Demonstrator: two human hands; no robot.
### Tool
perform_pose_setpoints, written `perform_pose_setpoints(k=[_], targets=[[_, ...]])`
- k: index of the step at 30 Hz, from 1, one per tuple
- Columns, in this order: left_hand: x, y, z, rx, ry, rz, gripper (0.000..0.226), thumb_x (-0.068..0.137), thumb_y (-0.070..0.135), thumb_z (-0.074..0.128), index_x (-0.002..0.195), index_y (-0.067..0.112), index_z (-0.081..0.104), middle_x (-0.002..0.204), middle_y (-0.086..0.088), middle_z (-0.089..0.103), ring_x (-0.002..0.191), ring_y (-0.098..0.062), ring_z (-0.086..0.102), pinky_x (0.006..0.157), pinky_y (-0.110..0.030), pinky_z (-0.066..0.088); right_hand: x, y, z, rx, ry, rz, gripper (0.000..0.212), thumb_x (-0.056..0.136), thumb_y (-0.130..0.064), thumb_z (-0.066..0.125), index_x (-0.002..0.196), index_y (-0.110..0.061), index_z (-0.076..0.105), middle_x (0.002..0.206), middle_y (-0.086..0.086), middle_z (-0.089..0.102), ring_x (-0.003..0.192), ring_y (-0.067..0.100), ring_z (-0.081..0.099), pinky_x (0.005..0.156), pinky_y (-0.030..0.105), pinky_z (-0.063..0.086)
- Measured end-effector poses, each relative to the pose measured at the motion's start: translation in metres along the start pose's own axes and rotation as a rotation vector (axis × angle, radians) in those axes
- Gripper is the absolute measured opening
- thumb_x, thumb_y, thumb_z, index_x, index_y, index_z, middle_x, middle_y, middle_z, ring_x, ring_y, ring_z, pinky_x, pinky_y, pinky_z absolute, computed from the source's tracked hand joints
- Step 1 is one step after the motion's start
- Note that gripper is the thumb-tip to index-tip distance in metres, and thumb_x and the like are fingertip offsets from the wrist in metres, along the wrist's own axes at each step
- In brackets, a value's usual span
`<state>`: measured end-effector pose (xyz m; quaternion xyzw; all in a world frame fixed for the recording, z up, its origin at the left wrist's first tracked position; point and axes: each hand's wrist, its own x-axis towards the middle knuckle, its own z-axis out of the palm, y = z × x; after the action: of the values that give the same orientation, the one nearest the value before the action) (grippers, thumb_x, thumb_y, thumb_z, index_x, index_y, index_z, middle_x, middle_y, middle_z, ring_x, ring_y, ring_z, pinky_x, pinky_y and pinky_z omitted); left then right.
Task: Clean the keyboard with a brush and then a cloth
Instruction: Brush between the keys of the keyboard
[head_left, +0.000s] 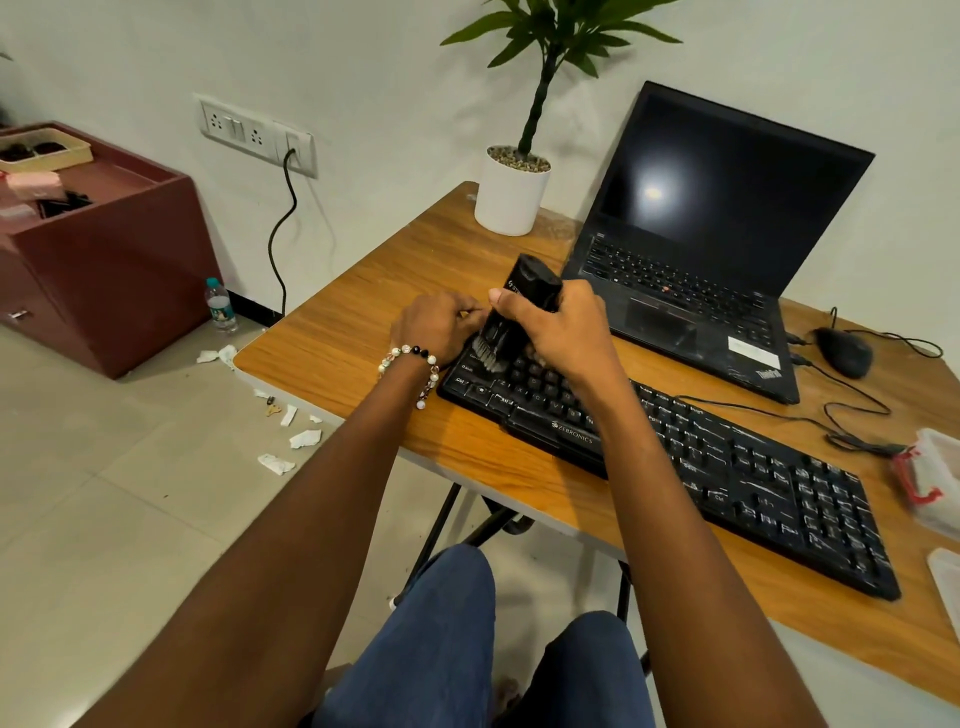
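A black keyboard (727, 467) lies slanted across the wooden table (363, 332). My right hand (561, 327) grips a black brush tool (524, 301) upright, and its grey bristles touch the keys at the keyboard's far left end. My left hand (441, 325), with a bead bracelet at the wrist, rests at the keyboard's left end with its fingers curled by the brush; what they hold is hidden. No cloth can be seen for certain.
An open black laptop (717, 249) stands behind the keyboard, a white plant pot (511, 195) to its left. A black mouse (844, 351) with cables lies at the right, near a clear plastic box (930, 478). Paper scraps (291, 441) and a bottle (221, 306) are on the floor.
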<state>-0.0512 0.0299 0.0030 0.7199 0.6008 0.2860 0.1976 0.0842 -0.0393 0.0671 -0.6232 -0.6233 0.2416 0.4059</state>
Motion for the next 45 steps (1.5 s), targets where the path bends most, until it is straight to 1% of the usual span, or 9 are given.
perform_pose_setpoints(k=[6,10,14,18,26,32,36,41,45], targets=[[0.005,-0.003,0.002,0.106,-0.037,-0.063,0.012,0.097,0.020,0.048,0.093,0.020,0.060,0.098,-0.011,0.067,0.077,-0.027,0.056,0.064,-0.033,0.039,-0.008,0.002,0.022,-0.054,-0.125,-0.052,0.050,0.083,-0.039,0.075,0.079,0.008,0.059,0.066,0.007,0.058,0.058,0.017,0.055,0.051,0.029,0.041],[0.006,-0.005,0.005,0.052,-0.017,-0.007,0.025,0.096,0.026,0.053,0.115,0.024,0.067,0.106,-0.005,0.068,0.092,-0.027,0.061,0.066,-0.030,0.037,-0.003,-0.002,-0.004,-0.069,-0.260,-0.002,0.037,0.082,-0.037,0.076,0.086,-0.002,0.065,0.071,0.010,0.067,0.055,0.013,0.060,0.048,0.027,0.045],[0.012,-0.012,0.011,-0.019,0.004,0.027,0.029,0.094,0.048,0.054,0.113,0.033,0.069,0.106,0.002,0.071,0.092,-0.020,0.063,0.065,-0.026,0.037,-0.006,0.005,-0.015,-0.033,-0.041,0.043,0.044,0.083,-0.041,0.075,0.085,0.001,0.064,0.079,0.009,0.071,0.062,0.016,0.065,0.050,0.024,0.049],[0.015,-0.014,0.014,-0.014,0.016,0.043,0.030,0.093,0.050,0.054,0.112,0.033,0.069,0.107,0.003,0.071,0.093,-0.020,0.064,0.065,-0.027,0.039,-0.013,0.014,-0.001,-0.017,0.128,0.032,0.052,0.084,-0.046,0.072,0.081,0.005,0.062,0.078,0.020,0.070,0.068,0.033,0.067,0.054,0.042,0.052],[0.018,-0.016,0.018,-0.001,0.031,0.059,0.028,0.094,0.049,0.052,0.111,0.035,0.070,0.110,0.005,0.071,0.097,-0.020,0.063,0.067,-0.027,0.038,-0.008,0.016,-0.016,-0.169,-0.037,0.148,0.049,0.075,-0.048,0.075,0.093,-0.005,0.064,0.091,0.015,0.069,0.074,0.030,0.069,0.056,0.037,0.055],[0.018,-0.017,0.019,0.010,0.048,0.069,0.028,0.094,0.049,0.052,0.111,0.034,0.070,0.109,0.004,0.071,0.097,-0.021,0.063,0.067,-0.027,0.037,-0.010,0.015,-0.007,-0.127,0.202,0.088,0.045,0.082,-0.050,0.071,0.079,-0.005,0.065,0.072,0.012,0.070,0.059,0.026,0.067,0.056,0.046,0.057],[0.019,-0.019,0.020,0.026,0.040,0.060,0.029,0.093,0.051,0.051,0.112,0.036,0.069,0.110,0.003,0.071,0.096,-0.022,0.064,0.069,-0.029,0.046,-0.020,0.013,0.001,-0.109,0.114,0.074,0.048,0.087,-0.043,0.071,0.076,0.003,0.064,0.060,0.012,0.063,0.041,0.016,0.054,0.041,0.030,0.046],[0.019,-0.018,0.020,0.030,0.043,0.060,0.027,0.094,0.050,0.052,0.110,0.037,0.069,0.110,0.004,0.070,0.097,-0.021,0.063,0.068,-0.029,0.041,-0.019,0.004,-0.019,-0.043,-0.072,0.235,0.037,0.083,-0.033,0.074,0.089,0.002,0.067,0.071,0.018,0.069,0.040,0.015,0.050,0.036,0.023,0.038],[0.018,-0.017,0.020,0.026,0.053,0.060,0.028,0.094,0.049,0.052,0.111,0.036,0.069,0.109,0.003,0.070,0.097,-0.021,0.063,0.067,-0.028,0.037,-0.016,0.006,-0.023,0.038,0.065,0.198,0.038,0.083,-0.036,0.074,0.088,0.000,0.067,0.077,0.020,0.073,0.043,0.017,0.054,0.039,0.025,0.042]])
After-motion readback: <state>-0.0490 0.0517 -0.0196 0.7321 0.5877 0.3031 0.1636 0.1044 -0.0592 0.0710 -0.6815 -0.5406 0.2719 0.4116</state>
